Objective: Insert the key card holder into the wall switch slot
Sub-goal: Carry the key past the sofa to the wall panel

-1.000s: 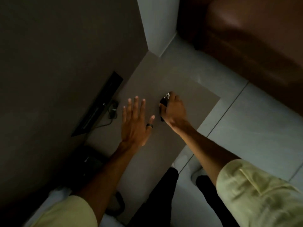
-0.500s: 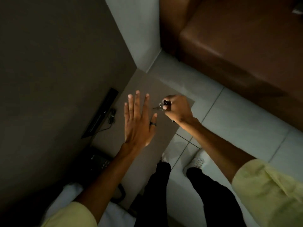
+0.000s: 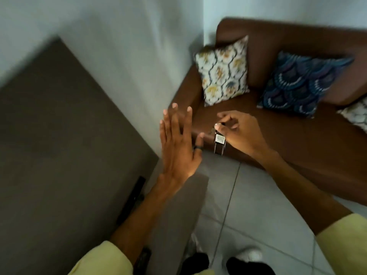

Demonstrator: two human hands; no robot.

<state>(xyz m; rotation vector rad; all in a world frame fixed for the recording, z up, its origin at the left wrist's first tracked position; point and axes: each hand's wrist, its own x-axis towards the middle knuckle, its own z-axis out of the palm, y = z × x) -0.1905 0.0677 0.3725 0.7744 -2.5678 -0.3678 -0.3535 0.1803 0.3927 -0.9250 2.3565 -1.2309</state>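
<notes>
My right hand [image 3: 241, 133] pinches a metal ring from which a small dark key card holder [image 3: 219, 144] with a pale label hangs, in front of the brown sofa's edge. To its left, my left hand [image 3: 177, 147] is raised flat with fingers spread and a dark ring on one finger, holding nothing, close to the pale wall [image 3: 127, 62]. No wall switch slot shows in this view.
A brown sofa [image 3: 297, 139] with a pale patterned cushion [image 3: 223, 70] and a blue cushion [image 3: 299, 81] fills the upper right. A dark grey panel [image 3: 59, 147] covers the wall at left. Below are a tiled floor [image 3: 254, 211] and my shoes.
The view has swung upward from the floor to the wall and sofa. Both hands have risen, and the key card holder now hangs visibly from my right fingers.
</notes>
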